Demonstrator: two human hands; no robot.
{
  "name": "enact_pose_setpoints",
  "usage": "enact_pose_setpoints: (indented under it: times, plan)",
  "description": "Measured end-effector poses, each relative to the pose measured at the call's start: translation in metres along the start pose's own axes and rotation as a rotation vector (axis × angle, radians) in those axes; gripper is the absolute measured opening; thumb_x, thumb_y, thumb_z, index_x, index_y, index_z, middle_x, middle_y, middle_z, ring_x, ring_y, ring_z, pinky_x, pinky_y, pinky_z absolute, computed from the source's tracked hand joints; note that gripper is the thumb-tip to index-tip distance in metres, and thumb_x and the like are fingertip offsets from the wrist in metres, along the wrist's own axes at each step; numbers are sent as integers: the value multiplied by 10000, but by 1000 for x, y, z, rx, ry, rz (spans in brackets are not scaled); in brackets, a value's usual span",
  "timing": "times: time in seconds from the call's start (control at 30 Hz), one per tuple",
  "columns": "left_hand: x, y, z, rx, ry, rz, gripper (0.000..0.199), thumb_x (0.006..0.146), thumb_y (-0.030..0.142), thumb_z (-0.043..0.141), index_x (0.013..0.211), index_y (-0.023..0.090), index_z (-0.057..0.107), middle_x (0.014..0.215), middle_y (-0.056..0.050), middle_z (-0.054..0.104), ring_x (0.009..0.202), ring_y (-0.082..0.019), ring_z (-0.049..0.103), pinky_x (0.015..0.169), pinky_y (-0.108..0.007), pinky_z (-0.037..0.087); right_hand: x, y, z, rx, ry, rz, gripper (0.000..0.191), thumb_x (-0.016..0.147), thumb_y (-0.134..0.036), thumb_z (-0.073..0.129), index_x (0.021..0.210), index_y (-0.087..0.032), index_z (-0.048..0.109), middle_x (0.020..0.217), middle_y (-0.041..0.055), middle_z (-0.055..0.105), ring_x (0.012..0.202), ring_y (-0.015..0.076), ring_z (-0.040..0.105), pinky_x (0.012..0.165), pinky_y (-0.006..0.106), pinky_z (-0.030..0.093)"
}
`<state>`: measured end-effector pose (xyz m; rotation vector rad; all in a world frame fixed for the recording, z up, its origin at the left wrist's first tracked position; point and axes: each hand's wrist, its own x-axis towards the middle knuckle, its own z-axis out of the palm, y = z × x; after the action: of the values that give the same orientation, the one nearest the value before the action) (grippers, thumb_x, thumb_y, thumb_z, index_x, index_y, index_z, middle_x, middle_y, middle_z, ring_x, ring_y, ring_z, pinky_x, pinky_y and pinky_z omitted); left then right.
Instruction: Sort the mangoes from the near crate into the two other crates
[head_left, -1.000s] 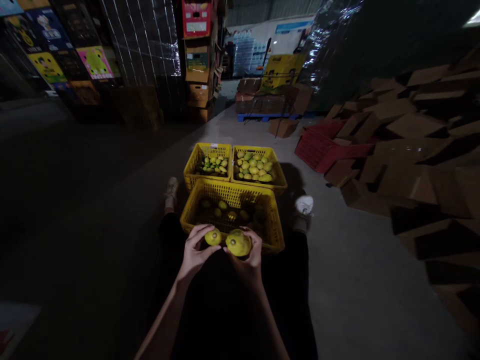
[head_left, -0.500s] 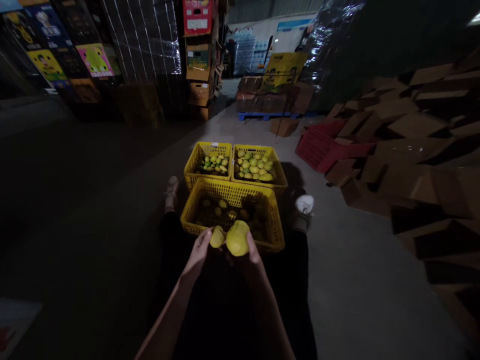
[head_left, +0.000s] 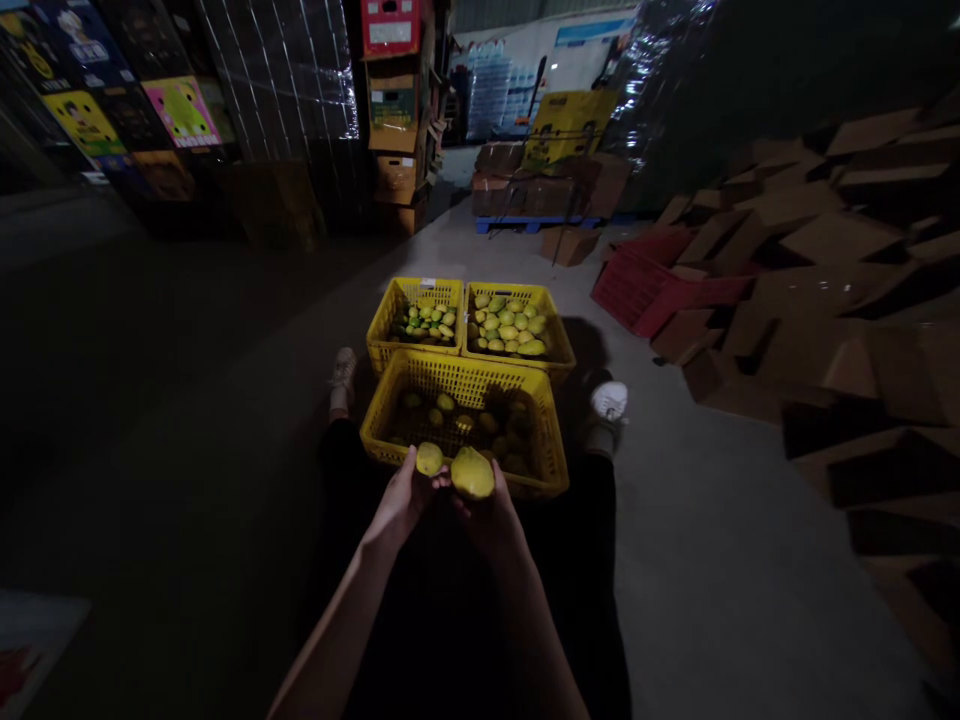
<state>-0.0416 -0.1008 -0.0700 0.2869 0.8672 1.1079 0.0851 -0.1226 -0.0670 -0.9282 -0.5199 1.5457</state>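
Note:
My left hand (head_left: 403, 497) is closed around a small yellow lemon (head_left: 429, 459). A larger, knobbly yellow lemon (head_left: 472, 473) rests in my right hand (head_left: 491, 508), the thumb along its right side. Both fruits are side by side above the near rim of the front yellow crate (head_left: 553, 440). Several dim lemons (head_left: 445, 403) lie scattered low inside that crate. Behind it, the left yellow crate (head_left: 380, 330) holds small yellow and green lemons (head_left: 425, 322). Larger, mostly yellow lemons (head_left: 508, 325) fill much of the right yellow crate (head_left: 559, 340).
My legs stretch along both sides of the crates, with a white shoe (head_left: 609, 401) at the right. Further right are a red crate (head_left: 637, 290) and a heap of cardboard boxes (head_left: 795, 310). Stacked cartons (head_left: 395, 120) and a blue pallet (head_left: 532, 224) stand behind.
Both lemons have turned in my fingers and moved slightly up the picture. More of my left fingers shows beneath the small one. The crates look the same.

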Motion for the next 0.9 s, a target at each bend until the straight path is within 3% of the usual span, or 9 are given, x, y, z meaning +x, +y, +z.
enact_pose_setpoints:
  times: [0.17,0.33,0.47,0.53,0.67,0.8,0.9]
  plan:
    - [-2,-1,1,-16,21,4,358,879,397,561,855,52,654,777,-104,695,609,-99,623,656,-189,523,2,2,-6,238,-22,226,321,791,-502,571,804,-196,664,764,50,714,530,143,601,453,257,486]
    - [-8,4,-5,-50,-37,31,236,853,299,587,940,86,638,877,-103,705,741,-145,667,738,-231,540,-3,-3,-2,341,31,237,287,817,-459,561,882,-206,681,857,38,731,754,180,680,629,303,551]
    - [-11,9,-6,-66,-109,30,220,818,260,534,927,110,653,921,-104,705,861,-216,680,801,-304,540,-7,-9,3,361,16,227,323,842,-468,519,903,-197,685,830,33,730,708,153,672,622,263,537]
    - [-13,11,-5,-69,-99,15,231,800,245,520,932,114,656,932,-104,704,846,-225,685,773,-311,547,-8,-10,5,324,15,210,335,833,-483,523,882,-192,682,805,40,724,664,157,661,560,255,517]
    - [-14,11,-2,-120,-95,-30,279,832,250,487,998,82,636,840,-105,703,639,-160,672,595,-239,553,-6,-6,3,252,13,234,324,806,-488,538,839,-194,671,717,40,701,582,186,637,473,282,486]
    - [-15,10,0,-144,-117,-85,342,938,287,381,1064,50,593,798,-131,699,532,-108,634,492,-162,518,2,7,-2,239,-37,219,354,807,-506,524,898,-198,675,811,41,717,678,183,659,659,335,538]
    - [-13,11,1,-152,-52,-113,371,966,316,345,1056,47,583,742,-116,693,488,-97,619,455,-146,510,8,17,-6,188,-77,158,465,812,-603,469,919,-200,675,875,57,718,702,179,660,735,348,533]
